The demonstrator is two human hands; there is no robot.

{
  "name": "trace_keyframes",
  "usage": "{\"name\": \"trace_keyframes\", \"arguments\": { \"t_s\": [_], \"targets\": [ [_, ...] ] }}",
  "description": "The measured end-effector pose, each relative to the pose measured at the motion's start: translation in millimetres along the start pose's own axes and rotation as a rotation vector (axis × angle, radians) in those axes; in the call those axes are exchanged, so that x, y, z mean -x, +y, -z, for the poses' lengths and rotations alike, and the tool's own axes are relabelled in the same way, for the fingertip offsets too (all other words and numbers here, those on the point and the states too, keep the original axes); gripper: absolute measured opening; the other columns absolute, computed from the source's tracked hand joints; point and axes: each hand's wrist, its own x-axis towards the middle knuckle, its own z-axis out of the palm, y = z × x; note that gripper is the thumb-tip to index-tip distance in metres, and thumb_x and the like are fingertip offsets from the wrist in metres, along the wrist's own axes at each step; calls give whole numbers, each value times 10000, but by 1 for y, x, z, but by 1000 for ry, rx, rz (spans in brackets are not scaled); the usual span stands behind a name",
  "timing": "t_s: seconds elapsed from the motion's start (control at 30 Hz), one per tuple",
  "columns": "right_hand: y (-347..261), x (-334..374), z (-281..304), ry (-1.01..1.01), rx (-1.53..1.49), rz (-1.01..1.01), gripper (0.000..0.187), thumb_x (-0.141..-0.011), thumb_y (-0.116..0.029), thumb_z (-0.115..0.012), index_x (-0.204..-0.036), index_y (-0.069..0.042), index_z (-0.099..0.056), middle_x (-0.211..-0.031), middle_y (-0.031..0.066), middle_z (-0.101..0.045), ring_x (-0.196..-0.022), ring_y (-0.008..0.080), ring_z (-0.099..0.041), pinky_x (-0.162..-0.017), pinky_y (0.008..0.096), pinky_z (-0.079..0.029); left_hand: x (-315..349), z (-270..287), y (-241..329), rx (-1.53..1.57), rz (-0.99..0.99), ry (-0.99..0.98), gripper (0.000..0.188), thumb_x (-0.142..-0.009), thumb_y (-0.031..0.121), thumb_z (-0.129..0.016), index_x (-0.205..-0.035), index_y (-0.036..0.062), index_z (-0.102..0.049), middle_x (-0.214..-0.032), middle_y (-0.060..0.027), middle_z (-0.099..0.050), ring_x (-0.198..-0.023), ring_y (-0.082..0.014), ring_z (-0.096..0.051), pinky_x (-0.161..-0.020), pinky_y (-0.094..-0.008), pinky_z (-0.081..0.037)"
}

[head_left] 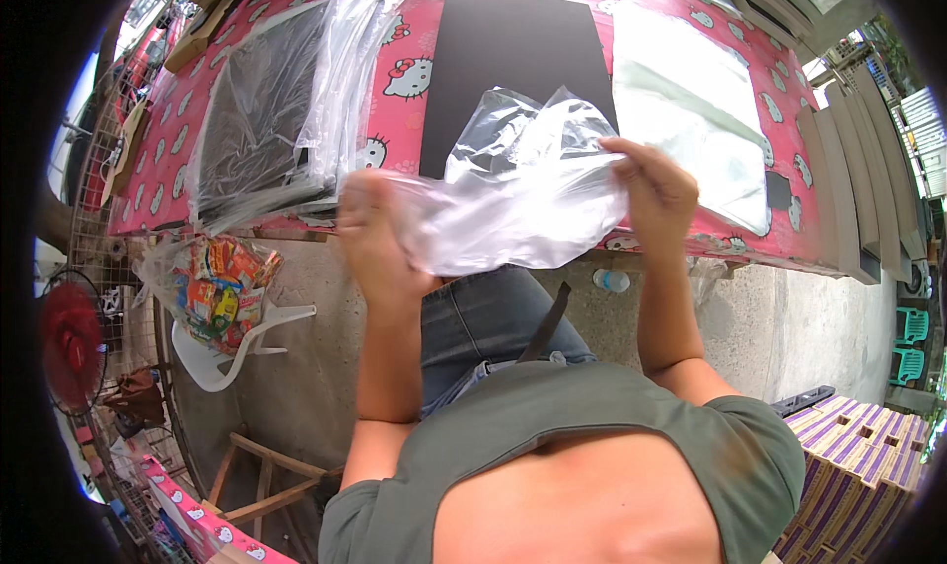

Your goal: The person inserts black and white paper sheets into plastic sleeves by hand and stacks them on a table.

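Observation:
A clear plastic bag (pixel 523 214) is stretched between my two hands above the table's near edge. My left hand (pixel 375 229), smeared by motion, grips its left side. At the opposite side, my right hand (pixel 659 189) pinches the bag between thumb and fingers. Beneath and beyond the bag lies a flat black board (pixel 513 46), its near part covered by the plastic. A pile of clear bags with dark sheets inside (pixel 261 120) lies to the left. To the right rests a stack of whitish clear plastic bags (pixel 681 101).
The table wears a pink cartoon-print cover (pixel 395 125). Grey boards (pixel 838 170) stand at its right edge. On the left, a white plastic chair (pixel 222 362) holds a bag of colourful packets (pixel 232 288); a red fan (pixel 74 347) is beside it. Stacked boxes (pixel 858 465) stand lower right.

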Motion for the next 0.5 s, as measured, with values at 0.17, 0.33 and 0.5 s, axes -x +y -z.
{"name": "trace_keyframes", "arguments": {
  "t_s": [0.17, 0.33, 0.5],
  "targets": [
    [-1, -14, 34, -255, -1354, 34, 126, -864, -71, -406, -912, -3, -501, -770, 79, -535, -635, 144, -530, -589, 260, -454, 17, 9, -7, -114, 422, -349, 224, -845, 270, -556, -772, 60, -583, -707, -15, -548, -694, -72, -509, -635, -235, -416],
    [12, 10, 23, -1066, -547, 46, 222, -746, -219, -638, -778, -1, -609, -737, 91, -601, -702, 131, -558, -641, 259, -436, -8, 36, 21, 952, 693, -550, 257, -867, 284, -517, -807, 51, -606, -693, -29, -596, -632, -69, -540, -564, -224, -435],
    [71, 63, 43, -469, -945, -889, 198, -729, -197, -653, -785, -13, -611, -767, 101, -615, -719, 160, -580, -604, 271, -442, 10, 48, 5, -76, 743, -885, 292, -724, 298, -689, -805, 30, -605, -645, -21, -588, -597, -104, -540, -578, -244, -449]
  ]
}}
